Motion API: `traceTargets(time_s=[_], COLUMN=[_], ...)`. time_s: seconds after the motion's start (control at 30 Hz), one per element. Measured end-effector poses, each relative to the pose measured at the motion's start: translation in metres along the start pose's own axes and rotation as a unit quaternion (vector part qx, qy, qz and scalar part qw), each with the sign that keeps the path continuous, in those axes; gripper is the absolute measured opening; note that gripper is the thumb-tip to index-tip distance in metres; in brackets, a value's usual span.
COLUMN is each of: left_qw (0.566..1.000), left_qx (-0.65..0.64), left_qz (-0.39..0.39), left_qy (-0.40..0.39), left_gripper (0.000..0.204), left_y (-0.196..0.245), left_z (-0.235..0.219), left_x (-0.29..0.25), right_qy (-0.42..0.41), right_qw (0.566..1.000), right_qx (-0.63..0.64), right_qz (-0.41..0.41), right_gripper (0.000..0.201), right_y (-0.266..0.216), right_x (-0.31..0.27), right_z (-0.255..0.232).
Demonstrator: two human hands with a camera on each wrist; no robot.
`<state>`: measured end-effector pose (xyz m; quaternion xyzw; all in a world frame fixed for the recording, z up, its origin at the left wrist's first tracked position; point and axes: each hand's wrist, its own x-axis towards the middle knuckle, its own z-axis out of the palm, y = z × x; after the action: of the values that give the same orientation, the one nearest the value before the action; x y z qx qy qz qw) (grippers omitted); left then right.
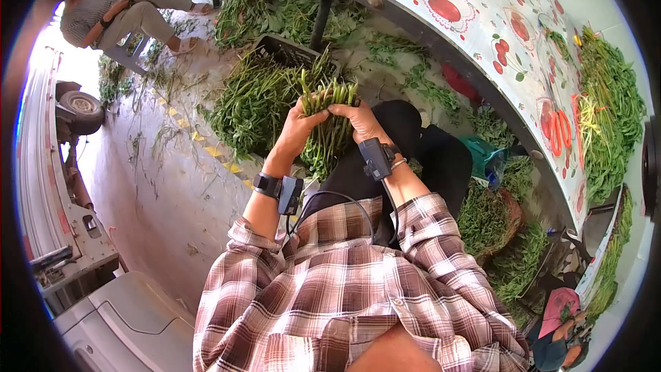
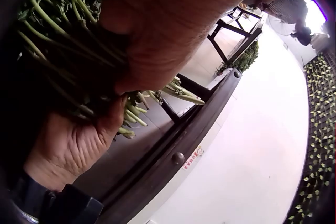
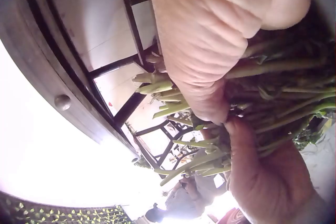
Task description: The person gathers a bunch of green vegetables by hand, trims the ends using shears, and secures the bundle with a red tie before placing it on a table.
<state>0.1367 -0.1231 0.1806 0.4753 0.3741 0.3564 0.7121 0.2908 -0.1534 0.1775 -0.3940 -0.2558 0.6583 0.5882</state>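
Together both hands clasp a stem bundle, black crate beyond, patterned table right, scissors on it

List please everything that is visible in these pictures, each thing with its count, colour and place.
bunch of stems: one, green, held upright in both hands above the lap
heap of greens: one, green, on the floor ahead of the hands
crate: one, black, under the heap's far side
table: one, white cloth with red fruit print, to the right
greens on table: one pile, green, far right end
scissors: one pair, orange, on the table
seated person: one, grey clothes, top left
vehicle: one, white, left edge
left hand: grips the bunch from the left
right hand: grips the bunch from the right
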Motion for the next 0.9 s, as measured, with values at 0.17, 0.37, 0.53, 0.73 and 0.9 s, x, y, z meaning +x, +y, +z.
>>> traceTargets(time_s=[0.17,0.37,0.53,0.73,0.9], left_qw=[1.000,0.998,0.997,0.996,0.998], left_qx=[-0.007,-0.021,-0.038,-0.048,0.028], left_qz=[-0.019,-0.032,-0.042,-0.044,-0.021], left_qy=[-0.024,-0.044,-0.050,-0.065,-0.055], left_gripper=[0.043,0.052,0.053,0.053,0.052], left_y=[-0.004,-0.005,0.000,0.001,0.000], left_z=[-0.002,-0.002,0.004,0.005,0.004], left_x=[0.003,0.005,0.000,0.003,0.004], right_qy=[0.025,0.007,0.000,0.004,0.002], right_qw=[1.000,0.999,0.999,1.000,0.999], right_qx=[0.003,0.019,0.020,0.015,0.022], right_qz=[0.007,0.044,0.036,0.017,0.029], right_gripper=[0.026,0.028,0.028,0.028,0.028], right_y=[0.001,-0.003,0.000,-0.010,-0.006], right_x=[-0.002,-0.003,-0.002,-0.008,-0.003], right_z=[0.000,-0.001,-0.004,0.003,-0.001])
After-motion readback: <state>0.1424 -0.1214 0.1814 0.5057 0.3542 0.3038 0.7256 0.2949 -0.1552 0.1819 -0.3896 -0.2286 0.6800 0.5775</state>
